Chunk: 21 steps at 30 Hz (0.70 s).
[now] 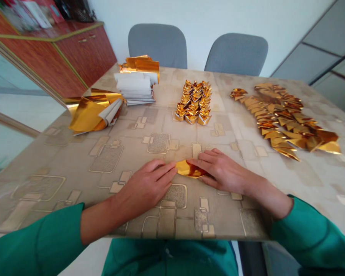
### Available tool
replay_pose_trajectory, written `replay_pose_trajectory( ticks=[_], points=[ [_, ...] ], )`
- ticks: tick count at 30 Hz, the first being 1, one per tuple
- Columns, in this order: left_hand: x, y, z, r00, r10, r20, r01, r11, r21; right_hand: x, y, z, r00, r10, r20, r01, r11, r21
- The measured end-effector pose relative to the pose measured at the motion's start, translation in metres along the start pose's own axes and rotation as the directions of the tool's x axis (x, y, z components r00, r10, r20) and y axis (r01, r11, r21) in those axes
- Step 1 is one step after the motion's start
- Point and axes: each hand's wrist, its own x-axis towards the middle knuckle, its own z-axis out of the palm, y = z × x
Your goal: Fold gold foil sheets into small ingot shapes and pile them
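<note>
A folded piece of gold foil paper (pixel 188 169) lies on the patterned tabletop (pixel 74 161) between my hands. My left hand (pixel 145 189) presses its left tip with the fingers together. My right hand (pixel 222 171) covers its right end, fingers lying over the foil. Farther up the table stands a tight block of gold paper ingots (pixel 193 104). To its right, a long overlapping row of folded gold pieces (pixel 281 122) runs across the table. On the left lies a loose heap of gold foil sheets (pixel 92 114), and behind it sits a stack of white-backed paper (pixel 136 89) topped with more gold sheets.
Two grey chairs (pixel 157 46) stand beyond the far table edge. A red-brown wooden cabinet (pixel 83 57) stands at back left. My green sleeves enter from the lower corners, and the table's near edge runs just past my wrists.
</note>
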Motion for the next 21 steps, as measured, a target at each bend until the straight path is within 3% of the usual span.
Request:
replay_pose_trajectory(
  ticks=[4, 8, 13, 17, 21],
  points=[
    [-0.016, -0.004, -0.008, 0.995, -0.098, -0.014, 0.097, 0.994, -0.051, 0.000, 0.001, 0.000, 1.000, -0.003, 0.004, 0.003, 1.000, 0.022],
    [-0.023, -0.011, -0.015, 0.995, -0.092, -0.029, 0.090, 0.994, -0.067, 0.001, 0.002, -0.002, 1.000, -0.015, -0.013, 0.015, 0.999, 0.034],
    [0.002, -0.011, -0.008, 0.990, 0.031, -0.141, -0.043, 0.995, -0.087, 0.002, 0.000, -0.006, 1.000, -0.007, 0.007, 0.007, 0.998, 0.064],
    [0.022, -0.009, 0.005, 0.991, 0.044, -0.123, -0.057, 0.992, -0.108, 0.002, 0.001, -0.010, 1.000, -0.007, 0.024, 0.005, 0.996, 0.093],
    [0.020, -0.007, 0.009, 0.993, 0.037, -0.110, -0.049, 0.994, -0.101, 0.001, 0.011, -0.014, 0.999, -0.022, 0.030, 0.014, 0.969, 0.246]
  ],
)
